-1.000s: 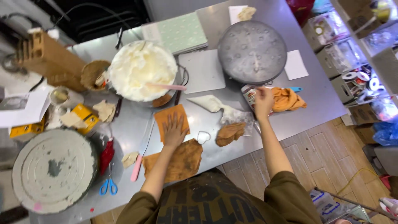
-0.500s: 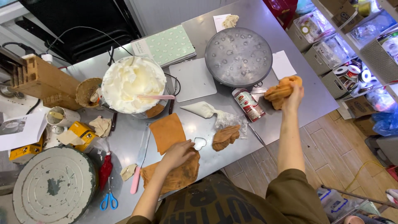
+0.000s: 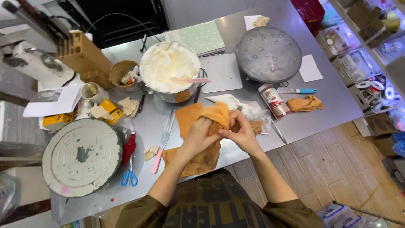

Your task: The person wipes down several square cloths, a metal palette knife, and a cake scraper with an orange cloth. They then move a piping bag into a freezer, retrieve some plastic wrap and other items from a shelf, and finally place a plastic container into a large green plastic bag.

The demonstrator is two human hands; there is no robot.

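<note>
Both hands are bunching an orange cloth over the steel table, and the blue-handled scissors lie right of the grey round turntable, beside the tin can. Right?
Partly. The head view shows the blue-handled scissors beside the red-handled tool, not the tin can. Both hands, left hand and right hand, bunch the orange cloth.

The person wore an olive-brown top with sleeves pushed up above the elbows and a dark apron bearing large pale lettering; the left hand [image 3: 201,136] and right hand [image 3: 240,131] were bare, without rings.

Cake workshop (turntable [image 3: 82,156], cream bowl [image 3: 169,69])
</note>
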